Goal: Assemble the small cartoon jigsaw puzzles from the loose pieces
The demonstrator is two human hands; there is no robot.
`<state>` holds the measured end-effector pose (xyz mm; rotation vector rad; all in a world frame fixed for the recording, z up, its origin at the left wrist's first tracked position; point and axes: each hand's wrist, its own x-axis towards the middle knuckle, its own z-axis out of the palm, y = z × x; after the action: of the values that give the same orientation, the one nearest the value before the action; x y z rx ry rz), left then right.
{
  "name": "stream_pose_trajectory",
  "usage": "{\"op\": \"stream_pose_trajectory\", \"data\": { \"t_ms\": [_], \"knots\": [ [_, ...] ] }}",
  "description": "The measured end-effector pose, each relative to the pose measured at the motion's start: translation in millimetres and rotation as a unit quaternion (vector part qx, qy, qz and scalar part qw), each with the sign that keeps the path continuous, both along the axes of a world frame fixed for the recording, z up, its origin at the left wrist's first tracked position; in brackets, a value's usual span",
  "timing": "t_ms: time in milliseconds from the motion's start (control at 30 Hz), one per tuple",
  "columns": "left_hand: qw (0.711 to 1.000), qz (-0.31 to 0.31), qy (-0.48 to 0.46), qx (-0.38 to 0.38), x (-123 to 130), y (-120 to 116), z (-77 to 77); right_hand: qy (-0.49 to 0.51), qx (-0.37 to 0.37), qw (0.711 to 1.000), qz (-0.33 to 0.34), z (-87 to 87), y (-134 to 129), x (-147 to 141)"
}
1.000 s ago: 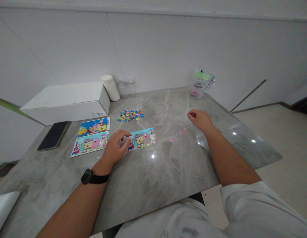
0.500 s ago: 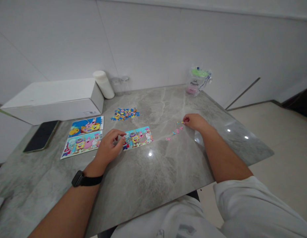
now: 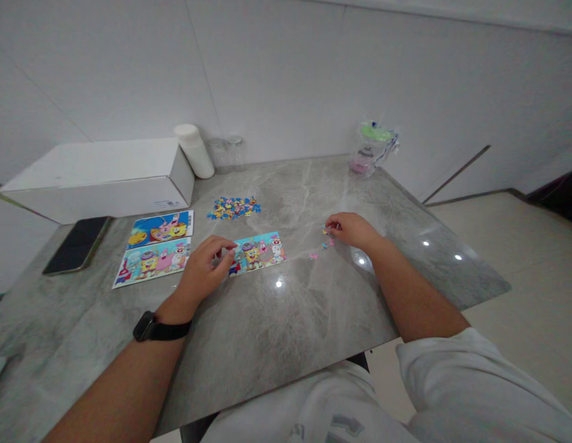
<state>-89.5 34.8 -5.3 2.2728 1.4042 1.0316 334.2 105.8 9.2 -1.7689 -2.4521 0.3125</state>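
Observation:
A colourful cartoon puzzle (image 3: 259, 252) lies flat in the middle of the table. My left hand (image 3: 206, 271) rests at its left edge, thumb and fingers apart, with nothing held between them. To the right, several small loose pieces (image 3: 313, 256) lie in a scattered line. My right hand (image 3: 348, 229) is over the far end of that line, its fingertips pinched together at the pieces; what they hold, if anything, is too small to make out. Behind the puzzle is a pile of mixed pieces (image 3: 234, 208).
Two printed picture cards (image 3: 152, 263) lie left of my left hand, beside a dark phone (image 3: 78, 245). Along the wall stand a white box (image 3: 115, 191), a white bottle (image 3: 194, 151), clear glasses (image 3: 235, 154) and a plastic bag (image 3: 369, 149).
My right hand has moved a little to the left, over the upper loose pieces. My left hand stays at the puzzle's edge.

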Motion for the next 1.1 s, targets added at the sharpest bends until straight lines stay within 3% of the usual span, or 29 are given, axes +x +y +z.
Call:
{"op": "stream_pose_trajectory", "data": {
  "t_ms": [167,300,900,1100],
  "knots": [
    [1.000,0.005,-0.006,0.003,-1,1,-1.3,0.007,-0.047,0.995,0.091,13.5,-11,-4],
    [1.000,0.021,-0.015,0.004,0,0,0.7,0.006,-0.093,0.986,0.142,13.3,-16,-10],
    [0.998,0.046,-0.033,0.008,2,-2,3.4,0.011,-0.112,0.986,0.122,12.3,-21,-17],
    [0.998,0.048,-0.028,-0.002,3,-3,4.7,0.015,-0.033,0.994,0.107,1.2,-15,-23]
  ]
}}
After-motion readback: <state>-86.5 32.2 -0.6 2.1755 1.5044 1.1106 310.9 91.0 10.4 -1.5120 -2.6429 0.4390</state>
